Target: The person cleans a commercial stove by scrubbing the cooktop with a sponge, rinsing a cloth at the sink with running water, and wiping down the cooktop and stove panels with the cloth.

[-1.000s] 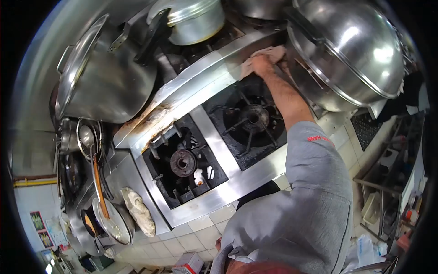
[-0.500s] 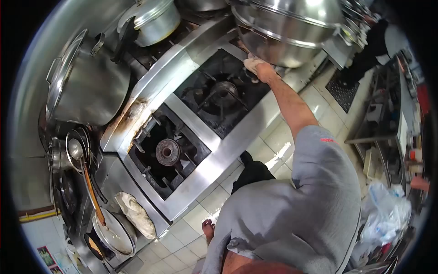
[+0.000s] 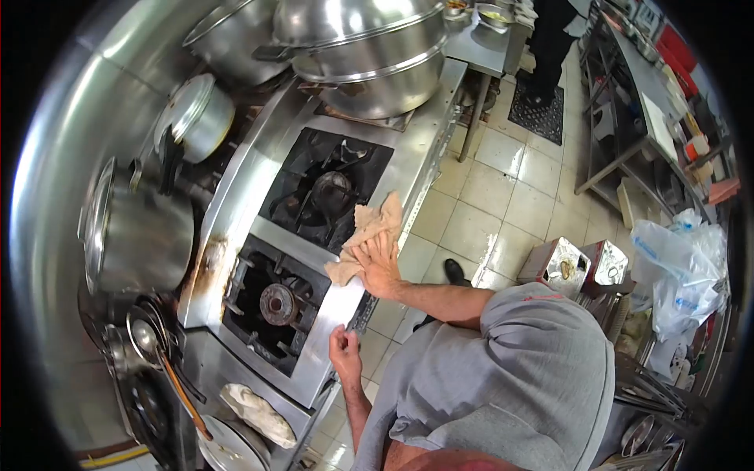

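My right hand (image 3: 378,265) lies flat on a beige cloth (image 3: 373,224), fingers spread, pressing it against the steel front edge of the stove (image 3: 345,306). The cloth spreads past the fingers, partly over the rear burner's corner. Lower down, my left hand (image 3: 345,351) is beside the same front edge, its fingers curled in and nothing visible in them. Left of my hands is the near burner (image 3: 278,304); farther off is the second burner (image 3: 332,194). Both have black grates and carry no pot.
A large stacked steel pot (image 3: 377,86) stands at the stove's far end. Along the wall are a tall pot (image 3: 149,239) and a pressure cooker (image 3: 196,118). A ladle (image 3: 184,388) and a folded cloth (image 3: 258,414) lie at lower left. A person's dark-clad legs (image 3: 550,47) show beyond.
My right hand has drawn the cloth from beside the large pot toward me along the front edge, and its fingers have spread. My left hand has risen to the stove edge. The view has shifted.
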A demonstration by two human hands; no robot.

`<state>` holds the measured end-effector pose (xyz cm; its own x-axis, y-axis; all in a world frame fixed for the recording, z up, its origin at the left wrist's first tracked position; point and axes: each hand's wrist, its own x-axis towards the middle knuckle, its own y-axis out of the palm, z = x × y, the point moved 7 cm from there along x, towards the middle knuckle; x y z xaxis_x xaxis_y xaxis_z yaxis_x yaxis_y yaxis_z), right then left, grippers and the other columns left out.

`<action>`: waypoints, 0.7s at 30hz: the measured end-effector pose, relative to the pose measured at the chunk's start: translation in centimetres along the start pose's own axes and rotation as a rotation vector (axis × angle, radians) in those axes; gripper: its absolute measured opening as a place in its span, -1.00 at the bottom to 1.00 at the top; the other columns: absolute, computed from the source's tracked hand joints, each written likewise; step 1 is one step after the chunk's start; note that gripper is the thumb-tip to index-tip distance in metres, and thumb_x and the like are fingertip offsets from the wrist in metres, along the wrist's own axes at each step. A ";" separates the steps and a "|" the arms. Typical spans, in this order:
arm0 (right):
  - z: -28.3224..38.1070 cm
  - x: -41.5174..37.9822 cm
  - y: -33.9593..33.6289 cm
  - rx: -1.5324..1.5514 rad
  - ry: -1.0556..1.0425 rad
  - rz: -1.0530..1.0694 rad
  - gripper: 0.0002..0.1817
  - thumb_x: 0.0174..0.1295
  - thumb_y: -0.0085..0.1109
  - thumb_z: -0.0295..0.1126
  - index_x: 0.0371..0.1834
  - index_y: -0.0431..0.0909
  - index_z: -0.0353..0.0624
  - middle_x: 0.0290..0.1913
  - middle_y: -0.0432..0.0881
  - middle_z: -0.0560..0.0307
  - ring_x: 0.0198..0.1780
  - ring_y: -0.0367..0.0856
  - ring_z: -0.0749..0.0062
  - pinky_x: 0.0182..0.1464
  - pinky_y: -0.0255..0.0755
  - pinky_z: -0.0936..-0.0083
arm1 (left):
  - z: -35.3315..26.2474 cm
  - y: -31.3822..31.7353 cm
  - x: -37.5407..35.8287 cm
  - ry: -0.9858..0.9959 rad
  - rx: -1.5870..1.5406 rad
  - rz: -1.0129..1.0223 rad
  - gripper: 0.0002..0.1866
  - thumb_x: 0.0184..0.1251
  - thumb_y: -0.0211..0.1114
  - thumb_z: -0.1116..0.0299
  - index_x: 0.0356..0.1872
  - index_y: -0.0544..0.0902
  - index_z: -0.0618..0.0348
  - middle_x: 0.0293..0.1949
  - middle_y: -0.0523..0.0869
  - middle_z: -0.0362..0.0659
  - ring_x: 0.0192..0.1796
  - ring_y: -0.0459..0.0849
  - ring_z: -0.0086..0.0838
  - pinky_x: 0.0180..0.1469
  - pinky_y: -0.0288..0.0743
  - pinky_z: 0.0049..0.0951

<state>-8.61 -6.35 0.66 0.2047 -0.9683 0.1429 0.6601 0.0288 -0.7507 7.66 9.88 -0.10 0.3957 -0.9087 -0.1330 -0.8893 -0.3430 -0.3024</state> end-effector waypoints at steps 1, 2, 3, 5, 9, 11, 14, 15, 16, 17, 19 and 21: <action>-1.1 0.9 -0.9 -0.058 0.016 -0.093 -0.37 -0.01 0.18 -0.29 0.20 0.25 -0.12 0.19 0.11 -0.23 0.32 -0.13 -0.34 0.22 -0.18 -0.34 | -2.2 0.7 1.2 0.089 0.027 -0.007 -0.70 0.20 0.23 0.48 -0.05 0.46 0.33 -0.45 0.45 -0.30 -0.40 0.36 -0.65 -0.30 0.31 -0.62; -2.9 2.1 -1.5 -0.051 0.032 -0.105 -0.37 -0.01 0.18 -0.29 0.20 0.25 -0.12 0.19 0.11 -0.23 0.32 -0.13 -0.34 0.22 -0.18 -0.34 | -3.5 1.9 2.3 0.096 0.039 0.008 -0.70 0.20 0.23 0.48 -0.05 0.46 0.33 -0.45 0.45 -0.30 -0.40 0.36 -0.65 -0.30 0.31 -0.62; -5.2 3.5 -3.3 -0.021 0.070 -0.202 -0.39 -0.03 0.18 -0.34 0.16 0.28 -0.13 0.15 0.13 -0.25 0.31 -0.11 -0.35 0.25 -0.14 -0.26 | -4.9 3.3 3.4 0.143 0.047 0.021 -0.69 0.20 0.23 0.49 -0.05 0.46 0.33 -0.44 0.45 -0.29 -0.40 0.36 -0.64 -0.30 0.31 -0.61; -10.0 7.1 -6.1 0.009 0.124 -0.310 -0.42 -0.05 0.18 -0.40 0.13 0.30 -0.15 0.12 0.15 -0.27 0.30 -0.09 -0.37 0.27 -0.10 -0.18 | -6.8 6.5 5.3 0.222 0.098 0.055 -0.67 0.18 0.22 0.52 -0.02 0.44 0.34 -0.44 0.44 -0.28 -0.40 0.35 -0.63 -0.31 0.30 -0.59; -20.4 15.1 -12.4 0.068 0.150 -0.508 -0.47 0.00 0.10 -0.43 0.12 0.28 -0.19 0.05 0.19 -0.33 0.13 0.09 -0.35 0.17 0.04 -0.09 | -9.2 14.6 8.9 0.202 0.143 0.121 -0.62 0.15 0.25 0.49 0.00 0.44 0.33 -0.39 0.44 -0.22 -0.35 0.37 -0.55 -0.25 0.32 -0.52; -26.2 19.0 -14.7 0.187 0.214 -0.597 -0.50 0.02 0.06 -0.42 0.11 0.28 -0.20 0.01 0.23 -0.34 0.06 0.16 -0.32 0.13 0.07 -0.06 | -11.4 18.4 10.9 0.326 0.320 0.119 -0.60 0.13 0.27 0.47 0.01 0.44 0.30 -0.35 0.44 -0.17 -0.30 0.39 -0.47 -0.21 0.32 -0.47; -32.9 24.7 -18.8 0.088 0.237 -0.669 -0.52 0.05 0.03 -0.42 0.12 0.31 -0.11 -0.02 0.27 -0.34 0.03 0.23 -0.28 0.10 0.14 0.00 | -13.3 23.5 14.1 0.401 0.481 0.130 -0.51 0.06 0.34 0.38 0.05 0.44 0.23 -0.21 0.43 -0.04 -0.11 0.37 -0.23 -0.04 0.25 -0.26; -34.7 26.4 -20.6 0.048 0.265 -0.680 -0.53 0.06 0.02 -0.46 0.13 0.33 -0.07 -0.04 0.29 -0.34 0.02 0.27 -0.25 0.11 0.18 0.04 | -14.6 25.1 15.0 0.547 0.633 0.086 -0.49 0.06 0.34 0.36 0.07 0.41 0.22 -0.19 0.41 -0.04 -0.10 0.35 -0.23 -0.02 0.21 -0.22; -36.6 28.3 -22.1 -0.006 0.296 -0.695 -0.55 0.08 0.01 -0.43 0.12 0.36 -0.04 -0.01 0.29 -0.33 0.04 0.27 -0.23 0.11 0.19 0.06 | -15.5 26.7 15.6 0.696 0.784 0.043 -0.47 0.06 0.33 0.33 0.09 0.39 0.22 -0.17 0.39 -0.04 -0.09 0.33 -0.23 0.00 0.17 -0.19; -38.4 29.9 -23.4 -0.058 0.329 -0.708 -0.56 0.09 0.01 -0.41 0.11 0.39 0.00 0.02 0.30 -0.32 0.06 0.28 -0.20 0.12 0.21 0.08 | -14.6 27.5 16.7 0.658 0.781 0.060 -0.38 0.05 0.34 0.21 0.14 0.35 0.17 -0.08 0.34 0.02 -0.03 0.28 -0.14 0.03 0.10 -0.08; -41.7 32.5 -26.0 0.019 0.340 -0.712 -0.60 0.10 0.00 -0.38 0.07 0.44 0.01 0.05 0.34 -0.28 0.08 0.32 -0.14 0.11 0.25 0.14 | -14.4 29.2 17.8 0.687 0.881 0.063 -0.36 0.05 0.34 0.18 0.16 0.33 0.16 -0.06 0.33 0.03 -0.03 0.27 -0.13 0.02 0.09 -0.07; -46.8 34.9 -27.3 0.176 0.386 -0.716 -0.61 0.09 0.01 -0.41 0.05 0.46 -0.02 0.04 0.39 -0.19 0.06 0.36 -0.04 0.09 0.29 0.21 | -14.3 30.6 18.5 0.738 0.984 0.042 -0.28 0.03 0.34 0.09 0.20 0.29 0.16 -0.04 0.29 0.04 -0.02 0.24 -0.11 0.00 0.07 -0.06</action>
<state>-53.35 -52.54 -4.04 -0.5491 -0.7831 0.2919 0.6465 -0.6193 -0.4456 -15.46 -20.86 1.68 -0.1378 -0.9410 0.3091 -0.2199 -0.2752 -0.9359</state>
